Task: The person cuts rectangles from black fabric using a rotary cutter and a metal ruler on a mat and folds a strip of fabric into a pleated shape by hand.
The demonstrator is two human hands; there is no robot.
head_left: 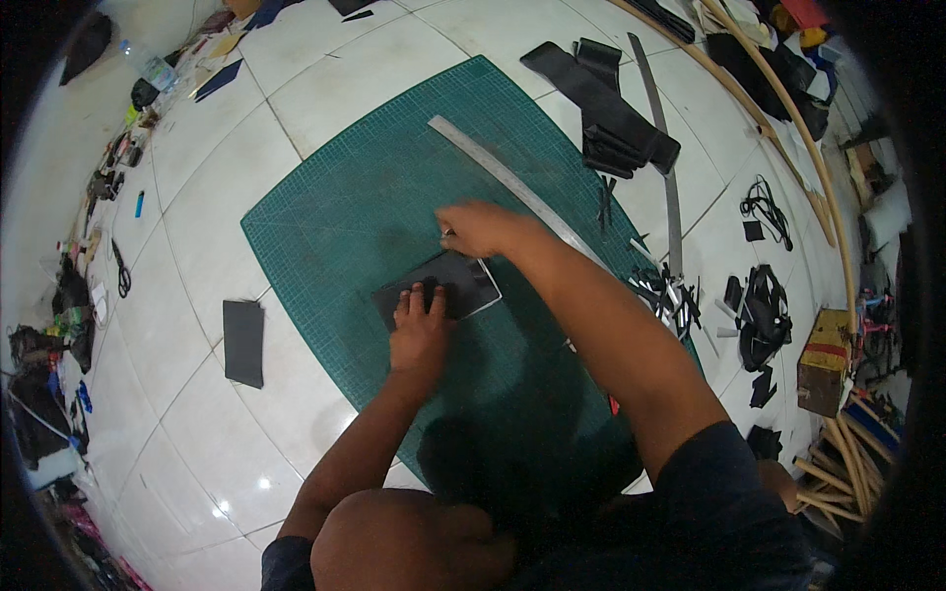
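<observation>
We seemingly work panel's (468, 282) edge: left hand (422, 333) spread atop, right hand (480, 228) curled beside, grip unclear; next likely needs panel steady.

We can read no words or numbers here. We see a fine printed grid on the green cutting mat (335, 202), but any figures on it, on the metal ruler (519, 188) or on the yellow-brown box (826, 361) stay illegible to us.
</observation>
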